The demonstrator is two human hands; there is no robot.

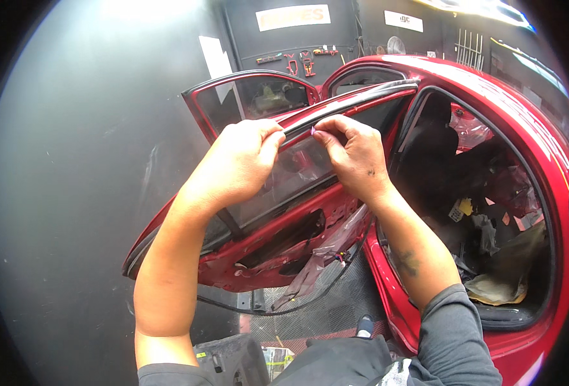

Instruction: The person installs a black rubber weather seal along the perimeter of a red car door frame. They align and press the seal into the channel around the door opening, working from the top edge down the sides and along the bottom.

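Observation:
Both my hands are raised at the upper window frame of an opened red car door [252, 280] whose inner panel is off. My left hand [246, 151] is closed, thumb and fingers pinching at the black rubber weatherstrip [302, 124] along the frame's edge. Just to its right, my right hand [358, 154] is closed in a pinch too. A small purple piece [313, 130] shows between its thumb and forefinger; its kind is too small to tell. The weatherstrip runs on up and right past my right hand. Below my hands is the door's window glass [291, 167].
Clear plastic film [323, 257] and a wire harness hang from the door's inner side. The red car body [394, 315] stands to the right, loose items inside. Another opened door [198, 106] is beyond. A grey trim panel [233, 357] lies low, near my legs.

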